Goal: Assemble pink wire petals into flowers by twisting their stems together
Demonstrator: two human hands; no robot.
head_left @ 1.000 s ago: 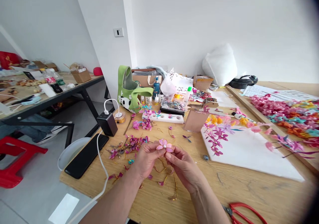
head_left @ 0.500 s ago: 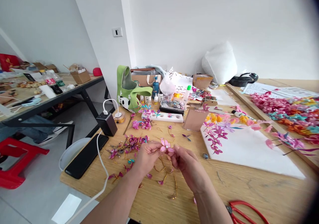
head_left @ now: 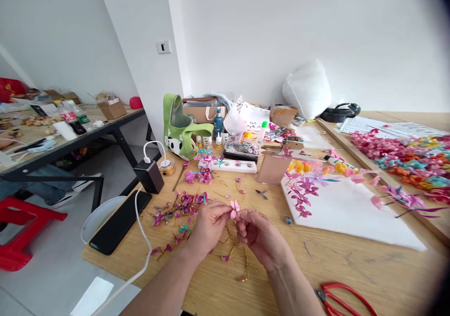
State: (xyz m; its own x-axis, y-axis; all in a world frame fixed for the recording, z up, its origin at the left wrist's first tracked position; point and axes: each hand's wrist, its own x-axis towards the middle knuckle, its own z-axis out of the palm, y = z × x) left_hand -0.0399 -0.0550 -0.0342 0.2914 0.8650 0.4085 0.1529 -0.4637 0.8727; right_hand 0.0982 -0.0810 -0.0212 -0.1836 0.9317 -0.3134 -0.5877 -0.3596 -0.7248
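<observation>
A small pink artificial flower (head_left: 235, 208) with a pale bead at its centre is pinched between my two hands above the wooden table. My left hand (head_left: 210, 224) closes thumb and forefinger on its left side. From the right, my right hand (head_left: 258, 234) grips it low with curled fingertips, which hide part of the petals. Beneath my hands lie gold-wrapped wire stems (head_left: 246, 262) and a loose magenta petal piece (head_left: 226, 258). A heap of magenta flowers (head_left: 181, 203) rests to the left of my left hand.
Red-handled scissors (head_left: 346, 297) lie at the near right. A white foam board (head_left: 358, 215) with flowers is on the right. At the left edge sit a black phone (head_left: 117, 224), a charger (head_left: 150, 175) and its white cable (head_left: 142, 255). Behind are a green bag (head_left: 172, 124) and bottles.
The flower has turned between my fingers, so its petals face another way. My right hand has shifted slightly left, with its fingers curled closer to the flower.
</observation>
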